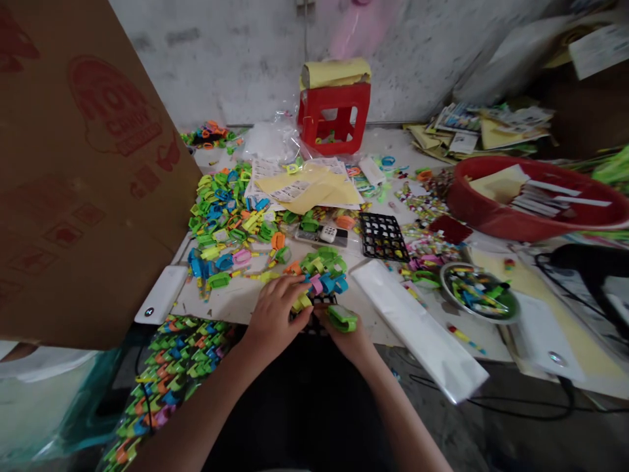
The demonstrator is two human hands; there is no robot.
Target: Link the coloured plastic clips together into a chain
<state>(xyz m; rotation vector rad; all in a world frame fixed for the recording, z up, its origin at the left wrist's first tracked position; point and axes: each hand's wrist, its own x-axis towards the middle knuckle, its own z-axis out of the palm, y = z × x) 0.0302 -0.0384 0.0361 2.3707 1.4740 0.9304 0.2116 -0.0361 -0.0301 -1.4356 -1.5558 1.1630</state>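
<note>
My left hand [278,311] reaches over the near table edge, with thumb and fingers curled around a yellow plastic toy [301,303]. Beside it, my right hand [351,337] is closed at a green watch-shaped plastic toy [343,318]; its fingertips are partly hidden. Between and just beyond the hands, a black grid tray [320,300] carries rows of green, blue, pink, orange and yellow toys [324,262]. Most of this tray is covered by the toys and my hands.
A large cardboard box [88,177] stands at left, near a heap of colourful toys [226,203]. Another black grid tray [383,236], a white flat packet [417,328], a small bowl [511,308] and a red basin [496,216] lie right. A red stool [334,98] stands behind.
</note>
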